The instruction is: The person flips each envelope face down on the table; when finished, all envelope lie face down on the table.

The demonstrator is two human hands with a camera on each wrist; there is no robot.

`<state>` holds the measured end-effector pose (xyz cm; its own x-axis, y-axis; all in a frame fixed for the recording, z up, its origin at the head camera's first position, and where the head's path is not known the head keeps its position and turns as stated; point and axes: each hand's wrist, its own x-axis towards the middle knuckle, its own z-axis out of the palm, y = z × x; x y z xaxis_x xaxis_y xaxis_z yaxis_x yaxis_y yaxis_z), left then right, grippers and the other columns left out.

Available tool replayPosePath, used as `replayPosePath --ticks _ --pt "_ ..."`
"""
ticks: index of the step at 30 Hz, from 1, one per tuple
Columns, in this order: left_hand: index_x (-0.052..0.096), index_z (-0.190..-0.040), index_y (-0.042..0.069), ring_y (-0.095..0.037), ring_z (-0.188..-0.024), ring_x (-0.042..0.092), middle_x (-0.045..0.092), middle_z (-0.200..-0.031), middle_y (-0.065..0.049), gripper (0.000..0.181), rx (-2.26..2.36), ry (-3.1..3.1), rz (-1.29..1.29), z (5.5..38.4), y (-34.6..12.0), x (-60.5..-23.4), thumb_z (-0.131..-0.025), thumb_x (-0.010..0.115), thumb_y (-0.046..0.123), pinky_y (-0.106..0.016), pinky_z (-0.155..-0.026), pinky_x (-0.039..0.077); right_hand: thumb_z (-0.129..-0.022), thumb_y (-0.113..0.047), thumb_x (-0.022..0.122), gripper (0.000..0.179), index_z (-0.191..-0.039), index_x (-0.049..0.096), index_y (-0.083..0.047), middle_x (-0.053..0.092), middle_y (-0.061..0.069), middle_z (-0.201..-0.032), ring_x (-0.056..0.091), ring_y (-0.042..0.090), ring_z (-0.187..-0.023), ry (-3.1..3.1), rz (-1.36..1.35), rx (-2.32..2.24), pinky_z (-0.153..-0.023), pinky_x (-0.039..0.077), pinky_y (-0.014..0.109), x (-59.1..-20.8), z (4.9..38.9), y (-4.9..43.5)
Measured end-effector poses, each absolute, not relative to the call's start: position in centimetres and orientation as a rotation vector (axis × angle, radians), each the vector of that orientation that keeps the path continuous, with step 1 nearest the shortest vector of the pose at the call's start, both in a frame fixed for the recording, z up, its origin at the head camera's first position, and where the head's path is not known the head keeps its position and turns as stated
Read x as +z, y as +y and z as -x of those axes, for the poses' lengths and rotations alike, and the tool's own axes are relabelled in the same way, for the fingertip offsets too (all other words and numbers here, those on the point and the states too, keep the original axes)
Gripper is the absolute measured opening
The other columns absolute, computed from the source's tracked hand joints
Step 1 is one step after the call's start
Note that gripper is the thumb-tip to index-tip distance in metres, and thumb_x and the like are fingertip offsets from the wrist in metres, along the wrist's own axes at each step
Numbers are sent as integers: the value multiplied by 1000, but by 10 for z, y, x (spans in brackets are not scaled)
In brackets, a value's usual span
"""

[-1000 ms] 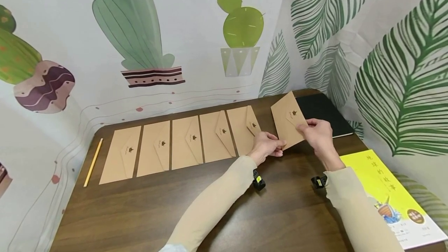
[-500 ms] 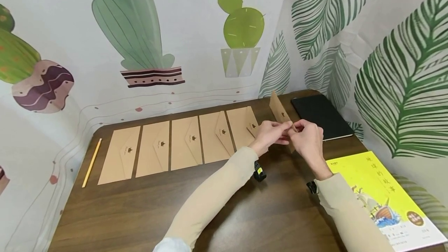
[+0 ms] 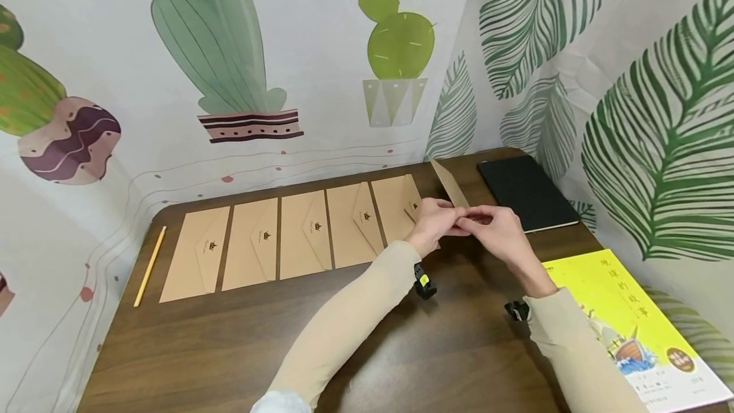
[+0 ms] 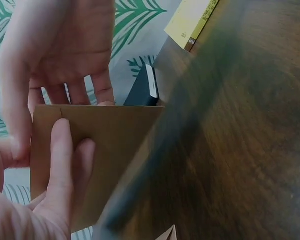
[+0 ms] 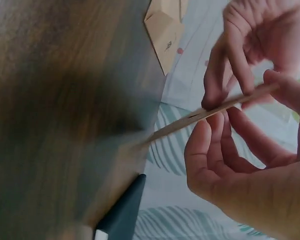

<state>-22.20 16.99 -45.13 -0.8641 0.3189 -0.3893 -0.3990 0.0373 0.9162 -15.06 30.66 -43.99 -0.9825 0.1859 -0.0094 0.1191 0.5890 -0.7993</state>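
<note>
Both hands hold a brown paper envelope (image 3: 449, 183) up on edge near the back of the table. My left hand (image 3: 438, 227) pinches its near side. In the left wrist view, two left fingers lie against the plain face of the envelope (image 4: 115, 135). My right hand (image 3: 497, 234) meets the left at the near edge. The right wrist view shows the envelope (image 5: 190, 120) almost edge-on, with right fingertips under it and the right thumb at its end. Left of the hands, several similar envelopes (image 3: 301, 250) lie in a row, their pointed flaps printed with small crowns.
A yellow pencil (image 3: 151, 266) lies at the far left of the table (image 3: 258, 336). On the right are a black notebook (image 3: 524, 190) and a yellow-and-white book (image 3: 636, 311), partly under the right sleeve. Printed cloth (image 3: 321, 50) hangs behind the table.
The held envelope has turned from showing its crown-printed flap to nearly edge-on, its crown now out of sight. My right hand has moved left, up against my left hand.
</note>
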Motion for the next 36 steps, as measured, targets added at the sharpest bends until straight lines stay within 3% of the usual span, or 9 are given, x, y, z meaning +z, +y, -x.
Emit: replayPosePath --ticks 2,5,9,12,18,23,28,32,36 --pt "74 -103 3 -35 -89 85 80 -84 -12 9 1901 1837 95 222 170 -452 -95 74 4 -75 -113 49 -102 -39 77 48 -133 76 -1 79 23 -129 75 26 -109 -2724 286 1463 -81 56 17 -440 150 310" --pt "72 -96 -1 -40 -89 84 74 -82 -9 8 1968 1838 96 222 171 -454 -91 70 -7 -51 -83 69 -103 -37 76 49 -136 74 0 76 24 -132 71 21 -107 -2705 326 1497 -80 55 16 -442 149 316" --pt "71 -91 -2 -40 -88 83 72 -82 -9 11 2007 1822 74 221 170 -454 -88 67 -11 -32 -62 67 -102 -34 77 52 -138 70 3 75 27 -132 70 27 -109 -2717 379 1392 -75 52 13 -448 151 322" --pt "72 -93 -1 -39 -88 84 72 -82 -8 12 2005 1810 47 221 168 -453 -89 67 -11 -33 -64 68 -102 -34 76 59 -146 63 4 69 28 -139 66 36 -119 -2724 436 1359 -80 51 18 -453 153 327" --pt "69 -93 0 -37 -82 83 70 -79 -6 11 2008 1782 16 222 163 -453 -91 68 -11 -35 -67 68 -104 -43 72 83 -162 41 7 51 33 -159 54 44 -139 -2723 594 1487 -107 52 45 -457 158 338" --pt "68 -93 2 -31 -75 82 67 -81 -3 12 2002 1797 24 224 160 -454 -91 70 -10 -33 -67 68 -103 -49 71 86 -161 42 7 52 31 -157 59 38 -132 -2736 629 1586 -94 52 27 -460 163 343" --pt "67 -100 1 -45 -89 82 69 -86 -5 15 1946 1862 67 226 161 -457 -90 74 -9 -35 -70 69 -102 -49 73 85 -159 46 8 56 31 -155 61 37 -132 -2734 633 1586 -97 52 31 -463 164 344" --pt "65 -114 -1 -46 -92 82 74 -95 -11 30 1903 1905 100 226 161 -461 -88 78 -8 -37 -74 69 -101 -45 75 81 -155 50 9 58 31 -151 61 38 -129 -2737 651 1515 -95 52 34 -468 167 344" --pt "63 -117 -2 -44 -88 83 75 -96 -16 34 1866 1976 92 225 164 -466 -87 76 -11 -36 -71 69 -101 -40 76 78 -154 50 10 59 32 -150 62 41 -128 -2743 672 1436 -98 57 42 -474 170 343"
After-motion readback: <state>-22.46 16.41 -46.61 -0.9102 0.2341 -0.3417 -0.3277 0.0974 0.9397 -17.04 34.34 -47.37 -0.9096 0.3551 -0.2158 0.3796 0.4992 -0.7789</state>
